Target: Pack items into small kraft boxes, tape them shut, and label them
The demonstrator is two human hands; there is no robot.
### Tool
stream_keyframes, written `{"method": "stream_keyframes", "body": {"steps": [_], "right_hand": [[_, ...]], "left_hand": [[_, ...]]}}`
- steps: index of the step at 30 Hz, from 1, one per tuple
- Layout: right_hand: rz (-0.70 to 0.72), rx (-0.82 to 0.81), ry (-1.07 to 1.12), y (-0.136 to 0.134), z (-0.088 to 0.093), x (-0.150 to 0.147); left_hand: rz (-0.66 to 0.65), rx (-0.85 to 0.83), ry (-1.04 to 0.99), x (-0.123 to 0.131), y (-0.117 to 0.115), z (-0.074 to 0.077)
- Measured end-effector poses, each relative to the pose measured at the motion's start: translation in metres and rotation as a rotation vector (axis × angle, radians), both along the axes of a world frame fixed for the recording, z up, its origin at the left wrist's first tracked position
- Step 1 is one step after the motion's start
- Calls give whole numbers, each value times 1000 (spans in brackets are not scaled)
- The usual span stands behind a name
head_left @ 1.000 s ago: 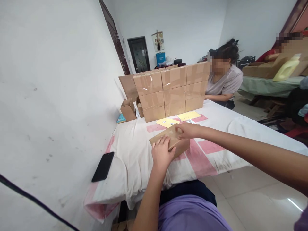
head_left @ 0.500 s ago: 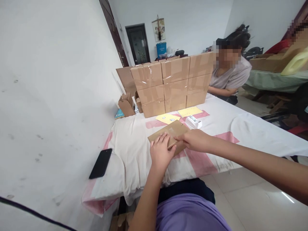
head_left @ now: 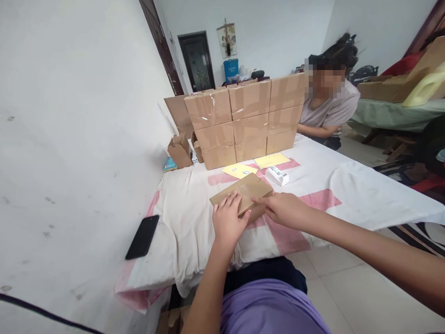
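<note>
Two hands (head_left: pixel 227 220) (head_left: pixel 285 209), fingers (head_left: pixel 235 199) half-spread, touch a carton (head_left: pixel 248 186) on cloth (head_left: pixel 330 183) beside a white wall (head_left: pixel 76 130).

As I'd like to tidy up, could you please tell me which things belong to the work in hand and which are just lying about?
Belong: cardboard box, left hand on top, right hand at its edge; perhaps the stacked boxes behind.
Apparently lying about: black phone, two yellow sheets, white device (use unclear).

This looks like a room in a home used as a small workshop: a wall hanging (head_left: pixel 227 41) decorates the space near a dark door (head_left: pixel 196 62), while taped cardboard boxes (head_left: pixel 249 120) stand stacked on a cloth-covered table (head_left: pixel 189 218).
</note>
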State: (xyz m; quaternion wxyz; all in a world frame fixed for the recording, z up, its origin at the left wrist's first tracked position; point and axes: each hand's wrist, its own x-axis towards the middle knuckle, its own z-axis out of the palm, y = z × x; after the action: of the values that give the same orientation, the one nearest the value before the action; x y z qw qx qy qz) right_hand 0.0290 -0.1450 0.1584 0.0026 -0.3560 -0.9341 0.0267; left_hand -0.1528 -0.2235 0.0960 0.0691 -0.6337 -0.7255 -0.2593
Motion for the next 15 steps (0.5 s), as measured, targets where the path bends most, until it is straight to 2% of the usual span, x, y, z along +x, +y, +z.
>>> {"method": "stream_keyframes", "body": {"steps": [3, 10, 15], "right_hand": [[-13, -12, -12, 4, 6, -5], [42, -3, -53, 44, 11, -39], [4, -60, -89, 45, 16, -44]], "left_hand": [[-1, -13, -3, 0, -1, 1], [-23, 0, 9, -1, -1, 1], [-42, 64, 43, -8, 3, -11]]}}
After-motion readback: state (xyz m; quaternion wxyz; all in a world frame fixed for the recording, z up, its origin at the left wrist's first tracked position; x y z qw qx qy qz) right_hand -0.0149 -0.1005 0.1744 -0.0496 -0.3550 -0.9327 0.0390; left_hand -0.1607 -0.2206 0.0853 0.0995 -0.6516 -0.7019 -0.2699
